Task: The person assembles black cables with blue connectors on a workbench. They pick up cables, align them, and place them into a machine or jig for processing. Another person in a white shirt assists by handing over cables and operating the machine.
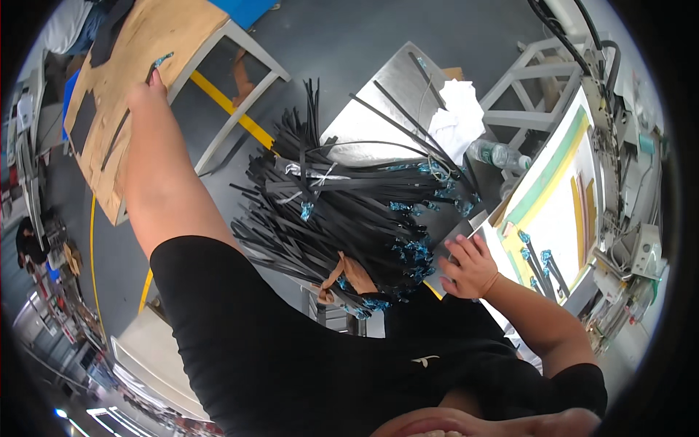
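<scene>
My left hand (149,89) reaches far out over the wooden table (175,29) at the upper left. Its fingers are closed on a black strap, whose shiny blue end (164,58) sticks out past the fingertips. The strap's dark tail (115,142) seems to show on the table beside my forearm. My right hand (472,271) has its fingers spread at the near corner of the white worktable (539,197), by a grey metal plate (453,237). Between my arms lies a large heap of black straps (328,211), many with blue ends, some tied in bundles.
Behind the heap stands a silvery board (378,109) with a white cloth (457,116) and a clear plastic bottle (501,155) beside it. Several blue-ended straps (539,266) lie on the worktable. Machinery (641,262) lines the right edge. Another person (69,29) is at the far left.
</scene>
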Available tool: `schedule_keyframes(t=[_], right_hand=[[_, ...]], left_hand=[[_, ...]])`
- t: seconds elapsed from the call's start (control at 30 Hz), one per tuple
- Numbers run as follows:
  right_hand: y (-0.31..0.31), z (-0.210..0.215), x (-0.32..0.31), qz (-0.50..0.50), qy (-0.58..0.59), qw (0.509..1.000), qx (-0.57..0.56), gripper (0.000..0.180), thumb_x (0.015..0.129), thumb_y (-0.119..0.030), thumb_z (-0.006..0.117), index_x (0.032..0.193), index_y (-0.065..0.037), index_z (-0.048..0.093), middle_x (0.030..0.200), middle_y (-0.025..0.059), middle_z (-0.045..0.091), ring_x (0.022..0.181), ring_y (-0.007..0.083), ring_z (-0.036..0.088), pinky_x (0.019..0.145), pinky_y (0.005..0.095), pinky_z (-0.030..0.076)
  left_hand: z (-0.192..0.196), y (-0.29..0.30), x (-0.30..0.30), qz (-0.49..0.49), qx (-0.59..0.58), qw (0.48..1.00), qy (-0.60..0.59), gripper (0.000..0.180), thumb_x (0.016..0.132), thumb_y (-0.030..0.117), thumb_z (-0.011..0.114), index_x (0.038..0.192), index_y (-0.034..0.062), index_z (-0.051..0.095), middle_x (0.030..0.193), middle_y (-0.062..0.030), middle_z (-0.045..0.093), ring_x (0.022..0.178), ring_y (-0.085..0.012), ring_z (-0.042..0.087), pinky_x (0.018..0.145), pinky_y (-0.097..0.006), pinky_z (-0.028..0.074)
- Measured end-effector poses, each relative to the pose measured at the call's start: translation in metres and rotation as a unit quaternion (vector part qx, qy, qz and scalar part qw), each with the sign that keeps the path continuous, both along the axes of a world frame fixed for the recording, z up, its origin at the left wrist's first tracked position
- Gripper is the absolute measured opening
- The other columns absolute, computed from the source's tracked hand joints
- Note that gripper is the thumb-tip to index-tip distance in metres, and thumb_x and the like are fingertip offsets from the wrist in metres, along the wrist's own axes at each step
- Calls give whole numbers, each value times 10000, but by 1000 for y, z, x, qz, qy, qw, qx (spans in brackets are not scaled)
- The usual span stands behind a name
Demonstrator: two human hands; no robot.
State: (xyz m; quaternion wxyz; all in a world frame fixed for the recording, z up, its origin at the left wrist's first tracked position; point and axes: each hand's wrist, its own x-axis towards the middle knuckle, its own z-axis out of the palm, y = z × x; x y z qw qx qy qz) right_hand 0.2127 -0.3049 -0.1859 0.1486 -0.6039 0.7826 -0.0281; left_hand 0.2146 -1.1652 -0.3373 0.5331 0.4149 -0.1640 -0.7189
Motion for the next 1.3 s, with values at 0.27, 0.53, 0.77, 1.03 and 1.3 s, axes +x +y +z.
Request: schedule_keyframes(t=[0.27,0.53,0.77,1.03,1.3], right_hand=[[2,-8,4,-12,-8,1000,14,413,776,-479,715,1112,-241,684,1402,66,589,1368,298,476,1171,533,263],[1,-10,-3,-16,-33,999,-14,351,820,-445,704,1085,-215,685,1427,53,587,1385,273,481,1172,506,299],[16,-4,-2,-28,-83,993,-79,347,838,-373,723,1110,-162,682,1461,98,558,1411,276,465,1171,512,330],[82,15,0,-146,-77,961,-221,369,836,-255,714,1153,-68,685,1377,209,590,1201,342,611,1013,454,498],[318,170,-115,-481,240,791,-293,362,879,-279,687,1174,-84,610,1500,111,516,846,293,719,700,405,602]], left_hand=[[9,46,-39,21,27,942,-333,377,1048,236,481,1264,-34,630,1263,-226,648,1130,-358,640,910,-486,551],[-42,442,52,-483,-539,485,-492,281,872,267,779,1078,80,742,1021,-118,726,1024,-311,685,967,-406,522],[-18,571,51,-510,-671,340,-417,421,785,362,837,1093,92,741,1075,-113,651,1096,-351,594,1006,-500,441],[71,647,13,-440,-525,557,-469,329,1006,226,652,1153,-65,701,1087,-244,731,992,-364,696,903,-431,536],[133,897,20,-436,-585,385,-565,791,1048,499,442,1584,-49,246,1639,-357,169,1529,-494,179,1246,-602,102]])
